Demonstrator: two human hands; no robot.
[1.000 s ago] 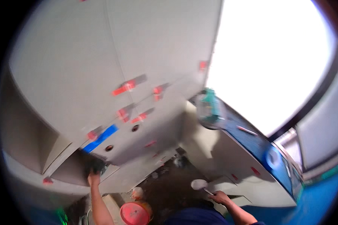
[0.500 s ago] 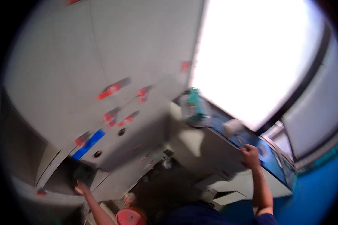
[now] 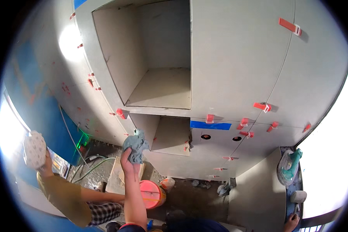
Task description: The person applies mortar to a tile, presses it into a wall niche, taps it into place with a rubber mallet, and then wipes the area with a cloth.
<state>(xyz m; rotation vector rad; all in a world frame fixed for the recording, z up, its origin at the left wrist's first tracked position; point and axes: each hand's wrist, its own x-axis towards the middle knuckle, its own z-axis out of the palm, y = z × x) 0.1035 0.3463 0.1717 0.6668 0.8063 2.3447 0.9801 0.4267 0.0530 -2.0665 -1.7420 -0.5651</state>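
Note:
My left hand [image 3: 130, 164] is raised in front of the lower wall niche [image 3: 170, 135], its fingers closed round a crumpled grey-green rag [image 3: 135, 147]. At the lower right, my right hand [image 3: 292, 223] is closed at the handle end of a mallet with a pale head [image 3: 298, 197]. The mallet rests on the dark ledge beside the bright window. Farther along that ledge stands a round tool with a teal handle [image 3: 291, 164]. Red levelling wedges [image 3: 262, 106] stick out of the tile joints, and a strip of blue tape [image 3: 210, 125] runs beside the lower niche.
A person in an olive shirt [image 3: 62, 197] and a patterned white cap bends close on my left, an arm stretched toward my forearm. A red bucket [image 3: 152, 193] stands below my left forearm. A larger niche [image 3: 162, 85] opens above. Cables [image 3: 89, 170] cross the floor at left.
My view has swung left, bringing the other person into sight. The mallet, held up before, now rests on the ledge with my right hand lower. My left hand is now in front of the niche.

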